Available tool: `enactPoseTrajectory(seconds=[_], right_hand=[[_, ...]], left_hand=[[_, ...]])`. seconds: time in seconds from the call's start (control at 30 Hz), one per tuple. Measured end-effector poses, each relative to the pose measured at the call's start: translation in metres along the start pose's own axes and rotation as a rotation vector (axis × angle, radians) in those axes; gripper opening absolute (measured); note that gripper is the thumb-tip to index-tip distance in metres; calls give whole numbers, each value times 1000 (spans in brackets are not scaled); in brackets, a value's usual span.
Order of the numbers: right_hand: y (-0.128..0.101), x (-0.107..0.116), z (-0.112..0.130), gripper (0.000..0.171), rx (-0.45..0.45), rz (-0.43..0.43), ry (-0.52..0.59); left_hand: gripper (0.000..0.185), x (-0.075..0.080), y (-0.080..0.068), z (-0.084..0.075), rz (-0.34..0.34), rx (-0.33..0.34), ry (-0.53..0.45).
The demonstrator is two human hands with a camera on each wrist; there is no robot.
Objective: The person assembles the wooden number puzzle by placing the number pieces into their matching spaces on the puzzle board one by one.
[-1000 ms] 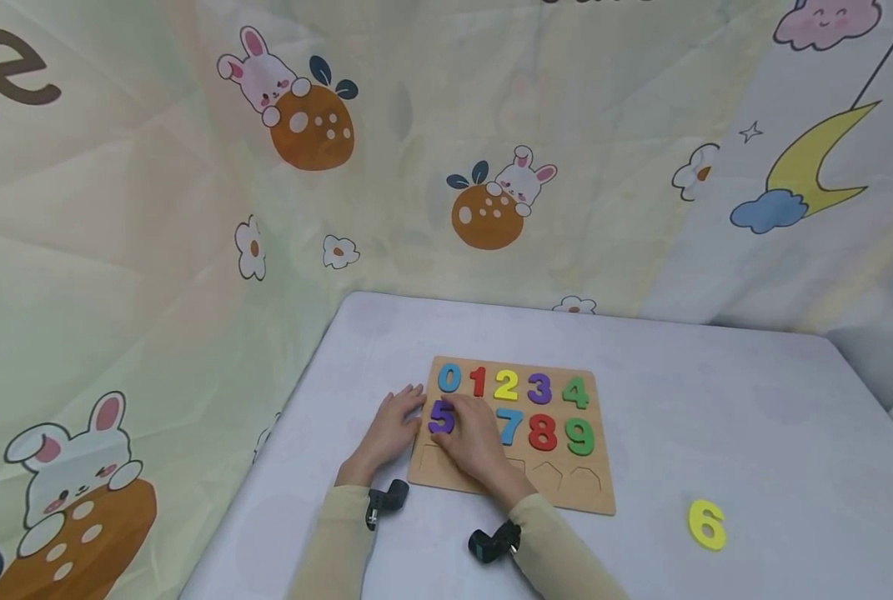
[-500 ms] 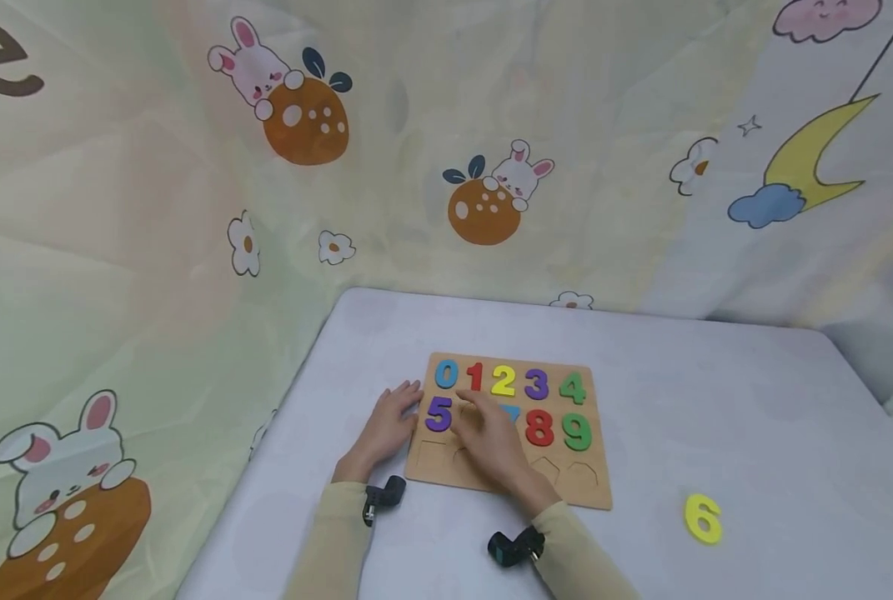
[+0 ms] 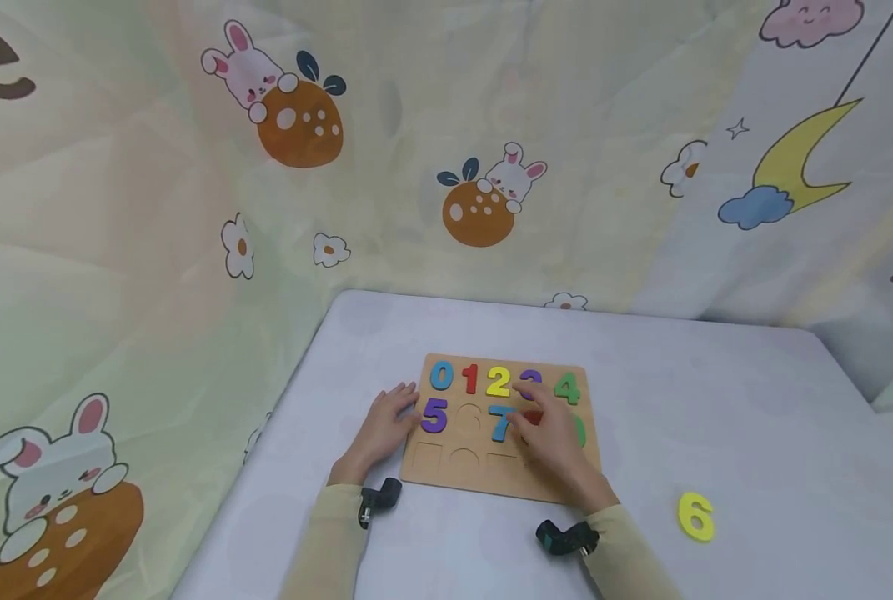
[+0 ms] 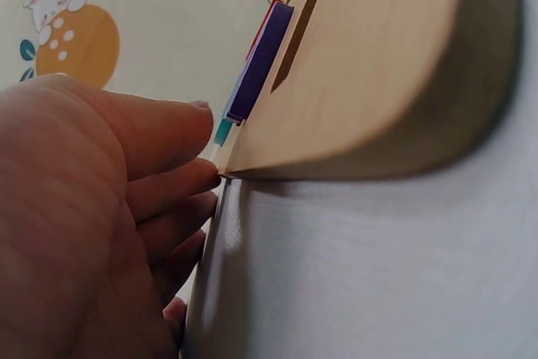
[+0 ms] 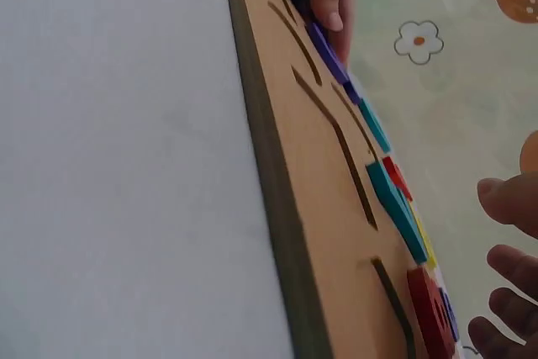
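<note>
A wooden number board [image 3: 491, 477] lies on the table with coloured numbers set into it. A round slot [image 3: 468, 414] between the purple 5 [image 3: 433, 414] and the blue 7 [image 3: 500, 422] is bare. My left hand [image 3: 383, 423] rests with straight fingers against the board's left edge [image 4: 231, 166], beside the 5 [image 4: 261, 60]. My right hand [image 3: 554, 440] hovers over the board's right half and holds nothing, hiding most of the red 8 and part of the green 9. Its fingers [image 5: 508, 199] hang loosely above the board [image 5: 336, 233]. A loose yellow 6 [image 3: 695, 516] lies on the table, well to its right.
The table [image 3: 716, 400] has a pale lilac cover and stands against cartoon-print fabric walls [image 3: 191, 208] at the back and left. The board's bottom row holds shape-outlined slots [image 3: 463, 457]. Black wrist cameras [image 3: 562, 537] sit on both sleeves.
My right hand has moved right across the board, from over the 5 to over the 8 and 9, uncovering the bare slot and the 7. The left hand has stayed put.
</note>
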State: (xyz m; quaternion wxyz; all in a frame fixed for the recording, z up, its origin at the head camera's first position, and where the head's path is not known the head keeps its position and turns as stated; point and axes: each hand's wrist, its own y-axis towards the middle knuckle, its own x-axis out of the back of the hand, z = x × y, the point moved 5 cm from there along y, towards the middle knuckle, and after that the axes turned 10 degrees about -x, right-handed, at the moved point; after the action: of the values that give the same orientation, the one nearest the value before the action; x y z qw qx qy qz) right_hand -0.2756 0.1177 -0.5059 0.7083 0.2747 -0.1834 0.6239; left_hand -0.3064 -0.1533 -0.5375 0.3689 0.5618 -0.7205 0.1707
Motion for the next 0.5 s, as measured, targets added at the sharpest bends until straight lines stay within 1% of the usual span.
enactPoseTrajectory(seconds=[0.1,0.2,0.43,0.5], right_hand=[[-1,13,-9,45,-16,-16,14],[-2,24,-17,44,-30,-53,-18],[-3,54,-31,41,-37,-111,-22],[-4,63,-35,41,-40,-130,-40]], left_hand=[[44,1,0,0,2,-11,9],[44,1,1,0,-3,-15,23],[45,-1,1,1,-5,-4,52],[45,-2,1,1,-4,-7,58]])
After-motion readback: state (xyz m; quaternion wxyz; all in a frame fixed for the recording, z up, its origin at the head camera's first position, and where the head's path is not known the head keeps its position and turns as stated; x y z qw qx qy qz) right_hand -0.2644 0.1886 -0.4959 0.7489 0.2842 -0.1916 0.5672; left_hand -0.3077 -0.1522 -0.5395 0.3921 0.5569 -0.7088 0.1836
